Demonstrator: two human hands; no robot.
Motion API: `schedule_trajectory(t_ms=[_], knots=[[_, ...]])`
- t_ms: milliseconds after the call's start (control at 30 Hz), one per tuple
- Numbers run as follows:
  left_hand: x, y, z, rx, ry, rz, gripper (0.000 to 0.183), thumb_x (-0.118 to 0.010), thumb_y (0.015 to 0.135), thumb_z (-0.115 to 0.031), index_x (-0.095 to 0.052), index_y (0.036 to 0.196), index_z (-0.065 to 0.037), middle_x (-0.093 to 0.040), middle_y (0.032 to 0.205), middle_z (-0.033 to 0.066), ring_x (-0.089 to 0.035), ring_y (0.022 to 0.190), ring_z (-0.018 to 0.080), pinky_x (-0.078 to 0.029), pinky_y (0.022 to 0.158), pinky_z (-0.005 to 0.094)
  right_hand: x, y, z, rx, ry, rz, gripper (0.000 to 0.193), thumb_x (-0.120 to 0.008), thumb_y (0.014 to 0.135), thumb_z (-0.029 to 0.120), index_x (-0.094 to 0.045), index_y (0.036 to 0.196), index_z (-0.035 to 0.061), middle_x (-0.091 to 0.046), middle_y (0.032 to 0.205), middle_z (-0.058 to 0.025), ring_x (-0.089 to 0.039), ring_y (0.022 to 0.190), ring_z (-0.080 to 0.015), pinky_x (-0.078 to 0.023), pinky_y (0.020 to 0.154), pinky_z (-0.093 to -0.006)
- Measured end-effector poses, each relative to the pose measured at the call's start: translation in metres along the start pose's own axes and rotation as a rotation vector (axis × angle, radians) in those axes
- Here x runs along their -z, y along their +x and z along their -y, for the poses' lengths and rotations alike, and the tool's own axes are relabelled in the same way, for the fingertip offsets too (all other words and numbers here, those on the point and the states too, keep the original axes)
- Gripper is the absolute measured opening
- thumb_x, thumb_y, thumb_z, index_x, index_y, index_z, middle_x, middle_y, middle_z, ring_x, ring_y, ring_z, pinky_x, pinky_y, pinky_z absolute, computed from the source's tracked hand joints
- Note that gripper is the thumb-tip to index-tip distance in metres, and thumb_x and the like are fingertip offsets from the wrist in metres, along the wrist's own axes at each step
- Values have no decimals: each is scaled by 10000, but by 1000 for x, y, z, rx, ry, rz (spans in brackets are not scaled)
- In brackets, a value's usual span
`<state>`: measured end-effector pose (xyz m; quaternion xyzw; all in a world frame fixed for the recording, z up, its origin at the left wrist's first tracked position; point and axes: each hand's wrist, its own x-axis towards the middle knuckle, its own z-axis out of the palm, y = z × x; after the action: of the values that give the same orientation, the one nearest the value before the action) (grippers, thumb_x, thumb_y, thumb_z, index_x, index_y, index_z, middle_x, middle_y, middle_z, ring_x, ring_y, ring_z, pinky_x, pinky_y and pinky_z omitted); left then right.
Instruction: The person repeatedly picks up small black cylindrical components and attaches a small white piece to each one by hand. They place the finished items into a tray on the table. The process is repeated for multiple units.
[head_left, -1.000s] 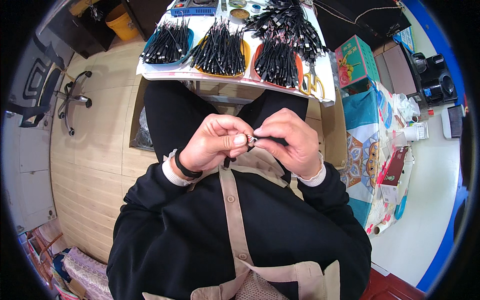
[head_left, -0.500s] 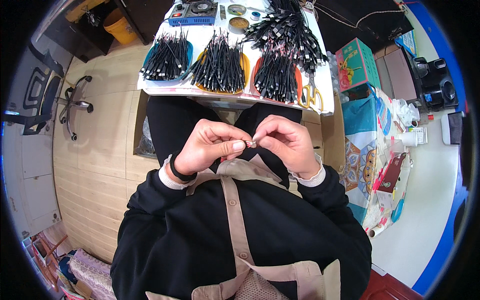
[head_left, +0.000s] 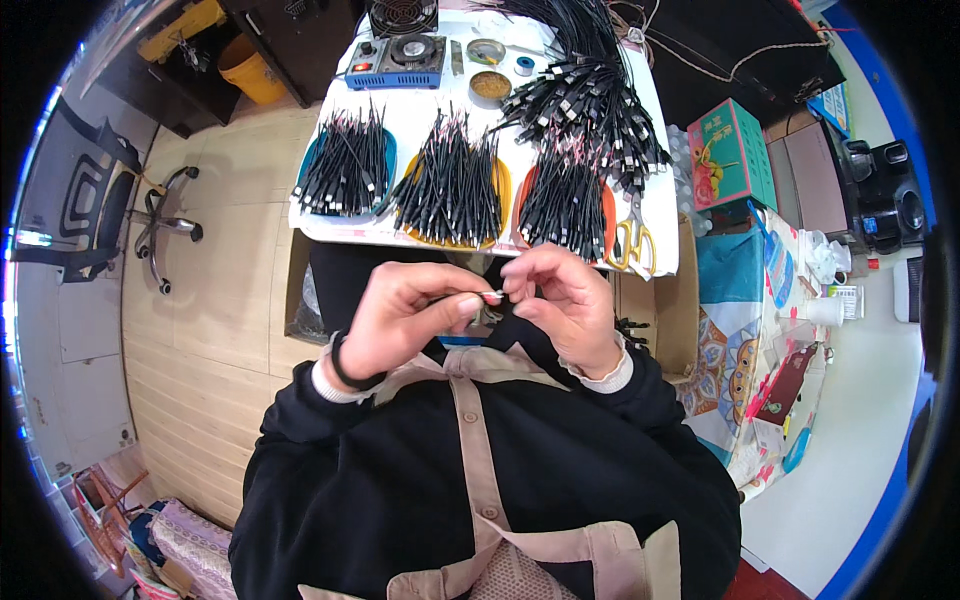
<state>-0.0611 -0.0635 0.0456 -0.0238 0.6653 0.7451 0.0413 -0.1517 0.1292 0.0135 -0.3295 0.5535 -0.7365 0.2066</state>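
Note:
In front of my body, just short of the table's near edge, my two hands meet at a small cable end. My left hand (head_left: 408,312) is closed, its thumb and forefinger pinching a short black cable with thin red and white wires (head_left: 493,296) at its tip. My right hand (head_left: 562,308) is beside it, thumb and fingertips closed around the wire ends; the exact grip is partly hidden by the fingers. Beyond them, black cables with plugs fill a blue tray (head_left: 388,150), a yellow tray (head_left: 503,185) and an orange tray (head_left: 609,210).
On the white table (head_left: 450,20) are a blue heating device (head_left: 395,65), round tins (head_left: 490,88), a solder spool (head_left: 524,66), yellow-handled scissors (head_left: 634,240) and a large heap of black cables (head_left: 590,100). A green box (head_left: 732,155) stands right; an office chair (head_left: 90,200) is left.
The table and its trays appear lower in the picture as the view shifts. Both hands still meet at the wires, now closer to the table's edge; the right fingers have lifted slightly.

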Motion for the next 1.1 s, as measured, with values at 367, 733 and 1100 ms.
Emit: schedule_trajectory(t_ms=[367, 733, 1100], knots=[[68, 171, -72, -779, 1305, -146, 88, -621, 877, -112, -610, 856, -27, -619, 756, 161, -628, 740, 351, -495, 641, 413, 29, 7, -28, -184, -191, 221, 103, -595, 934, 53, -666, 936, -21, -663, 822, -71, -635, 709, -130, -483, 640, -241], [100, 304, 30, -352, 1481, 123, 135, -624, 853, -115, -711, 920, -36, -682, 854, 184, -665, 813, 355, -533, 752, 416, 55, 7, -27, -211, -172, 263, 107, -610, 945, 129, -661, 946, 35, -653, 833, -52, -626, 718, -163, -481, 636, -284], [99, 320, 46, -372, 1456, 138, 129, -574, 828, -96, -693, 867, -61, -673, 798, 189, -672, 797, 365, -535, 722, 445, 62, 9, -33, -194, -131, 266, 133, -604, 954, 157, -651, 958, 33, -644, 828, -54, -610, 699, -164, -471, 634, -281]])
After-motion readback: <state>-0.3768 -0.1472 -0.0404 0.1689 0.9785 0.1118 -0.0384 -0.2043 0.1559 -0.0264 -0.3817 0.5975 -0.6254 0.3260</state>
